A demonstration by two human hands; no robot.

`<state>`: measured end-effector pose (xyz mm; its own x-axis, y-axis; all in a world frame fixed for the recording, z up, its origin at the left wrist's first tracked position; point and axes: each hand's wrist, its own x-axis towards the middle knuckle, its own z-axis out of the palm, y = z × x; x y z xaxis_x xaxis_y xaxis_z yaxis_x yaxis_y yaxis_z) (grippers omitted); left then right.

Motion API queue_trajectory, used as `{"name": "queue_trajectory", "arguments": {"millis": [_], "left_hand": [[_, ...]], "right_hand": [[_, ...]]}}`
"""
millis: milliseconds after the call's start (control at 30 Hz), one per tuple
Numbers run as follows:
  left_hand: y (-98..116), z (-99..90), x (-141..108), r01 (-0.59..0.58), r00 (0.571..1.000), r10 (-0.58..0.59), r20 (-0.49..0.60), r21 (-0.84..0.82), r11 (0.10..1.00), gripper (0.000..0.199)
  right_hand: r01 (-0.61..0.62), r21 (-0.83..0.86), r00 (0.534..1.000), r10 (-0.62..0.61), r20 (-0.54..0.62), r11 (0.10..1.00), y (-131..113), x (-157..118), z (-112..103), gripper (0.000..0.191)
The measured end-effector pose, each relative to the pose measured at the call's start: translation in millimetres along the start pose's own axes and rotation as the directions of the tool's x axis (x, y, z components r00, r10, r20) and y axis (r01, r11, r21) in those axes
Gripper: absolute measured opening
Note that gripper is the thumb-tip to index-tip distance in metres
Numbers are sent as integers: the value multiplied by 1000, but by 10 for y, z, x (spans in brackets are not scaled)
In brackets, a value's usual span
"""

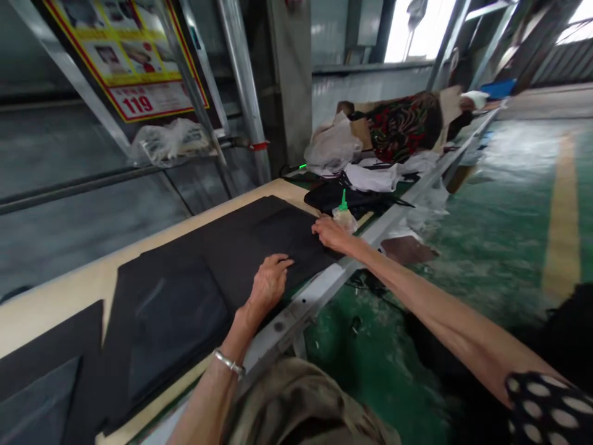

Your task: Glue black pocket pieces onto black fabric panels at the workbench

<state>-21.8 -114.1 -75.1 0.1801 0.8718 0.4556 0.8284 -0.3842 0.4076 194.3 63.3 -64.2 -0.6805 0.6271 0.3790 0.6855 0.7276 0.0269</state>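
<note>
The left hand [269, 283] lies palm down, fingers loosely spread, on a black sheet [241, 247] spread over the table [55, 296]. The right hand [330, 233] rests flat at the sheet's far edge, gripping nothing. Just beyond the right hand stands a small bottle [344, 215] with a green tip. Farther off lie bags and cloth [398, 127].

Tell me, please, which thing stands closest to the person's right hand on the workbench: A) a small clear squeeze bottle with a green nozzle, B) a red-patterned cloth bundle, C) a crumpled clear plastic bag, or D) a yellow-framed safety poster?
A: the small clear squeeze bottle with a green nozzle stands right beside the right hand, which rests on the flat black foam sheet; the other things lie farther back.
</note>
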Motion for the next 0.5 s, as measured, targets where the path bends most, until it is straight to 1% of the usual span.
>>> {"name": "queue_trajectory", "arguments": {"millis": [100,167,267,367,500], "left_hand": [[-4,-10,9,18,1000,-18,-2,-17,1000,36],[-5,-2,9,28,1000,-29,-13,-19,999,37],[4,4,5,27,1000,-27,-11,-22,999,36],[24,-10,1,33,999,-33,-2,-12,999,35],[35,-30,-7,46,999,-46,27,-8,999,36]], "right_hand": [[3,-8,998,-2,63,1000,-12,89,9,29],[-13,-30,997,16,73,999,-76,96,1,34],[-116,-92,990,123,69,989,-262,55,-40,48],[-236,-154,965,251,81,959,-495,25,-101,60],[-281,-192,953,297,59,940,-714,18,-131,66]]}}
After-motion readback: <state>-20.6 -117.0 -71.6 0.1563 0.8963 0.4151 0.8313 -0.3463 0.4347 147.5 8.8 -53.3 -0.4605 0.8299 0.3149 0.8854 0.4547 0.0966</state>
